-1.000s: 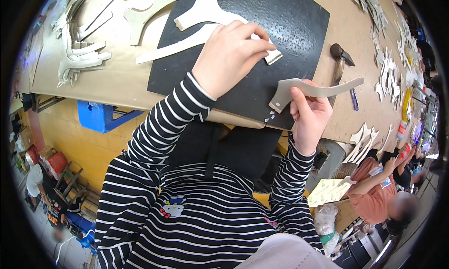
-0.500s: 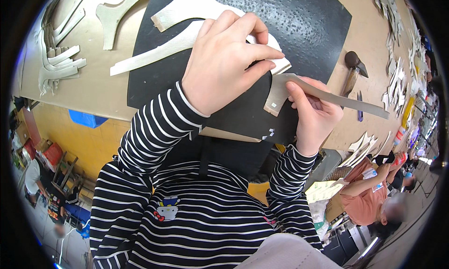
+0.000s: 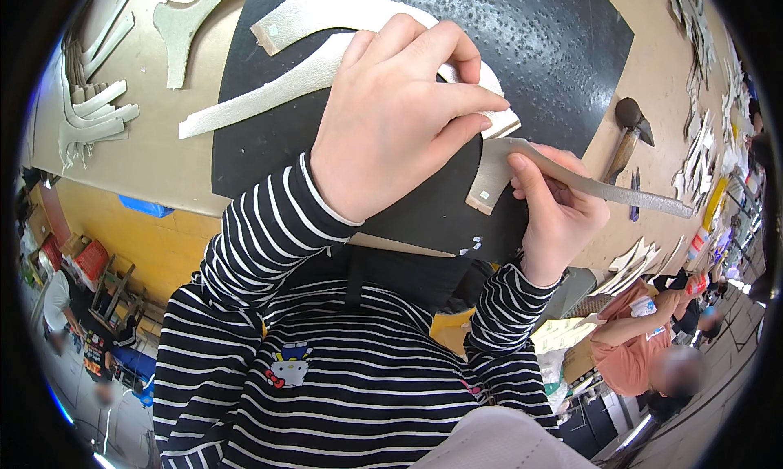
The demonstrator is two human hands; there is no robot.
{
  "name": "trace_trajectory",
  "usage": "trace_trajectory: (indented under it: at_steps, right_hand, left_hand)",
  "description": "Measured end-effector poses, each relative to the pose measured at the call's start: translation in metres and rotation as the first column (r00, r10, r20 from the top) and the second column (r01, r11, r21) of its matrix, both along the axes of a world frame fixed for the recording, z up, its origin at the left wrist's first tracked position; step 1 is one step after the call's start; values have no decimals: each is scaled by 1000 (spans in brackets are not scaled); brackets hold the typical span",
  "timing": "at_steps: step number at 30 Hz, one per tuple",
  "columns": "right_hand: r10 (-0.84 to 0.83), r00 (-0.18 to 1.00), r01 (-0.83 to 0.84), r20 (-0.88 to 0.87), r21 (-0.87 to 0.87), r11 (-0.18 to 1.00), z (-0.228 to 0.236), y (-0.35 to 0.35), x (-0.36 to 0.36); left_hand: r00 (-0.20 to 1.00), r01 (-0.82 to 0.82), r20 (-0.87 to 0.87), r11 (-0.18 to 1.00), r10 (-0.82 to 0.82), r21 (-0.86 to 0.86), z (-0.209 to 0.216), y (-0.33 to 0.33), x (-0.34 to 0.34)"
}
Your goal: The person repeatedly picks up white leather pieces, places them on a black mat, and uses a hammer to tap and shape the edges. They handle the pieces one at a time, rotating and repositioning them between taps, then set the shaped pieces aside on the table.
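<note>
Left hand (image 3: 400,114): poised over the middle of the black mat (image 3: 563,61), thumb and forefinger tips close to each other above one end of a white leather piece (image 3: 334,8). Whether they pinch that end, or anything at all, cannot be told.

Right hand (image 3: 564,214): thumb and fingers clamped on a curved grey strip (image 3: 493,175), lifted over the mat's right edge toward its near corner. The strip's broad end hangs just beside the white piece's end, with a small white square on it; its narrow tail points away to the right, unsupported.

A second white strip (image 3: 261,94) crosses the mat's left edge; the left hand hides its inner end. Small pale tags (image 3: 471,245) lie by the mat's near edge. Beyond its right edge, on the table (image 3: 192,155), rest a hammer (image 3: 621,152) and a slim tool (image 3: 634,196).

Risks, in this inspector's judgement: the loose tail could swing and catch the hammer handle or slim tool if the right wrist turns. The tags could be swept off the near edge by a sleeve. The white piece could shift if the left palm drags across it.
</note>
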State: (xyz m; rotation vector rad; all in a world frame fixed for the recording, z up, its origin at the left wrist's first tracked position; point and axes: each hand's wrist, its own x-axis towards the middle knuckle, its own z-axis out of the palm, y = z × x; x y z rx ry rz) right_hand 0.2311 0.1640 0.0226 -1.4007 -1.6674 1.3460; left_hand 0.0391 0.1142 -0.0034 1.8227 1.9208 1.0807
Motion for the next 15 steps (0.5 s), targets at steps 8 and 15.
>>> trace_trajectory:
  at_steps: [8,15]
  right_hand:
    - [-3,1000,3,-5,1,1000,-2,0,1]
    - [-11,1000,11,5,6,1000,-3,-1,2]
  left_hand:
    - [1000,-4,12,1000,4,2,-1,0,0]
    - [1000,-5,3,1000,5,-12,0,-1,0]
